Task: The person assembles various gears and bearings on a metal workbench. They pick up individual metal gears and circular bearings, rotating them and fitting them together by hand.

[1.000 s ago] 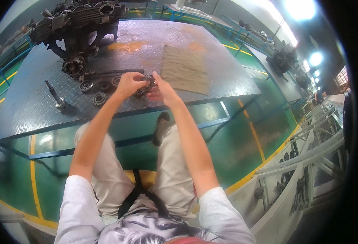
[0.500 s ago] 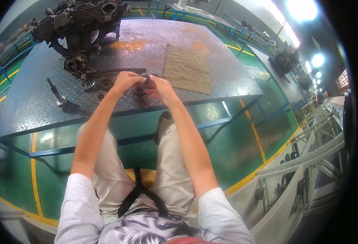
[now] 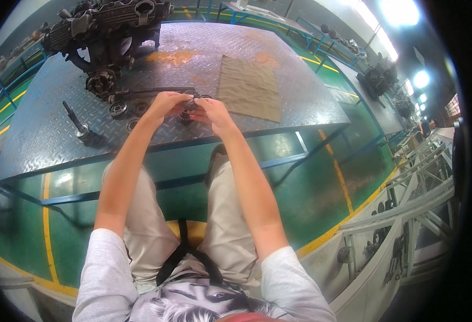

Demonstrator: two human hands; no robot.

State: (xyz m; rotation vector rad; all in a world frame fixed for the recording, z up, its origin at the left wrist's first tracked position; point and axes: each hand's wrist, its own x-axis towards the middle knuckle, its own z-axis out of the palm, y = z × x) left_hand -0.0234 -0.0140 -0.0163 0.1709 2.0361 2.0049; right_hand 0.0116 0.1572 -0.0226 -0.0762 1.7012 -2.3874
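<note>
Near the table's front edge, my left hand (image 3: 165,103) and my right hand (image 3: 213,114) meet over a dark, toothed metal gear part (image 3: 185,117). Both hands are closed on its upper end, thumbs and fingertips pinched together, and the fingers partly hide it. Left of my left hand lie a bearing ring (image 3: 118,109) and a smaller ring (image 3: 132,125); my left forearm partly covers the smaller one. Behind my hands a long dark shaft (image 3: 155,90) lies across the table. A short shaft with a geared end (image 3: 82,129) stands tilted at the left.
A large dirty engine block (image 3: 112,29) sits on the back left of the steel tread-plate table (image 3: 48,150). An olive cloth (image 3: 250,88) lies right of my hands. Beyond the right side stands another bench (image 3: 378,110) with machine parts. Grey metal racks (image 3: 407,214) are at far right.
My right hand has turned slightly, its fingers drawn in closer around the top of the gear part. The left hand stays almost in place. The view has shifted a little.
</note>
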